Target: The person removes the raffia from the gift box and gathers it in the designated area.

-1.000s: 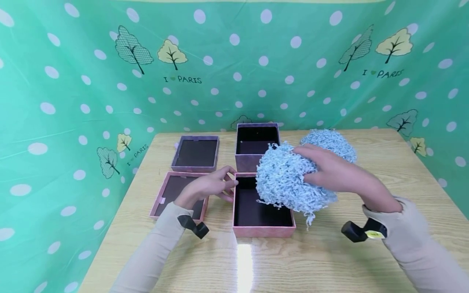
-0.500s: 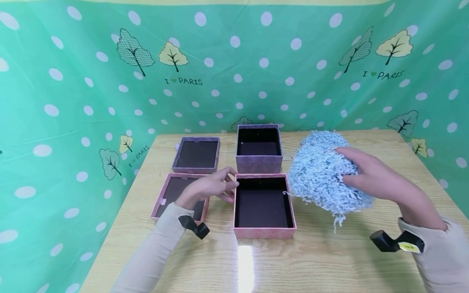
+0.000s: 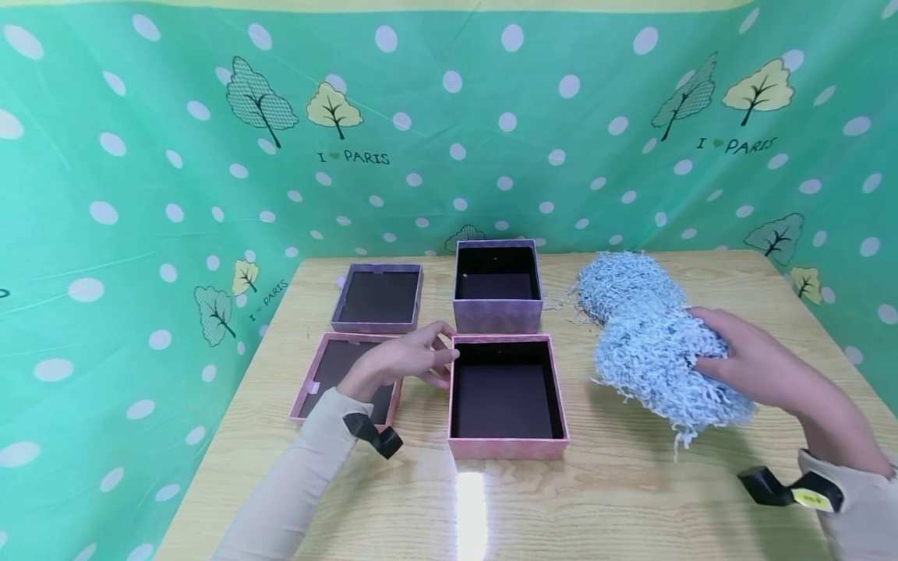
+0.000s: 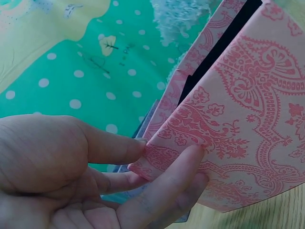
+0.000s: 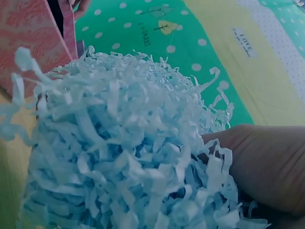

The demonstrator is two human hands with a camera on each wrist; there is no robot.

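A pink patterned box point(image 3: 508, 449) with a black inside stands without its lid at the centre. My left hand point(image 3: 410, 357) holds it at the far left corner, the thumb at the rim and the fingers against the outer wall point(image 4: 248, 129). My right hand point(image 3: 754, 362) grips a big clump of pale blue shredded paper point(image 3: 666, 366) over the table, right of the box. In the right wrist view the shredded paper point(image 5: 128, 148) hides most of the fingers. Behind it lies a second pile of blue shredded paper point(image 3: 620, 276).
A purple box point(image 3: 498, 315) stands open behind the pink one. To the left lie a purple lid point(image 3: 375, 326) and a pink lid point(image 3: 309, 382), both with their dark insides up. A green dotted cloth point(image 3: 421, 117) hangs around the wooden table point(image 3: 596, 506).
My right hand has carried the clump of shredded paper from over the pink box to the right, uncovering the box's inside. My left hand has stayed at the box's corner.
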